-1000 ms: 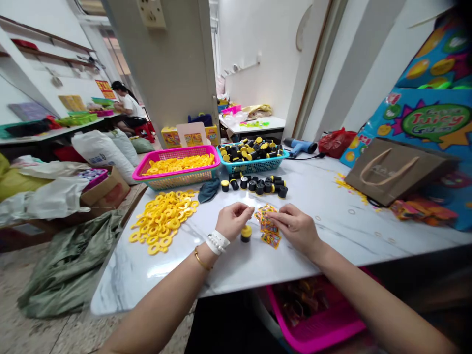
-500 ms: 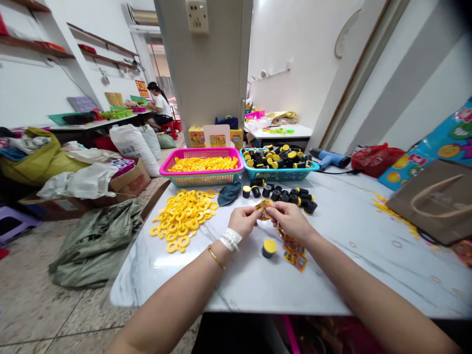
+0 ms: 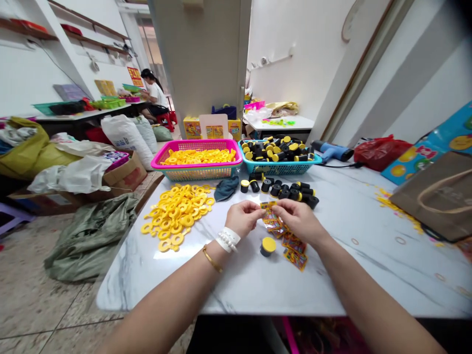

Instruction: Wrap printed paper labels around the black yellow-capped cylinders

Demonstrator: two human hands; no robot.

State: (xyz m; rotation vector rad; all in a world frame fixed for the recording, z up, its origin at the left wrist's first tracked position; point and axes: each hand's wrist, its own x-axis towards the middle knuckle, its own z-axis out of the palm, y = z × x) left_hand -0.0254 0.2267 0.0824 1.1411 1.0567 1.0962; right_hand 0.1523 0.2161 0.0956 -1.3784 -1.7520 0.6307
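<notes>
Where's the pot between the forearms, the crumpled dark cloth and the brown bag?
Pot [image 3: 268, 245], head view: on its yellow top.
Dark cloth [image 3: 226, 189], head view: on its middle.
Brown bag [image 3: 440, 194], head view: on its visible side.

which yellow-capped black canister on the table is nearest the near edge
The upright canister standing alone beside the colourful printed pieces. The others are all farther back, in the loose cluster or the turquoise basket.

a red plastic bag [image 3: 381, 152] near a brown paper bag [image 3: 429, 189], a green sheet [image 3: 92, 238] on the floor [image 3: 29, 305]
</notes>
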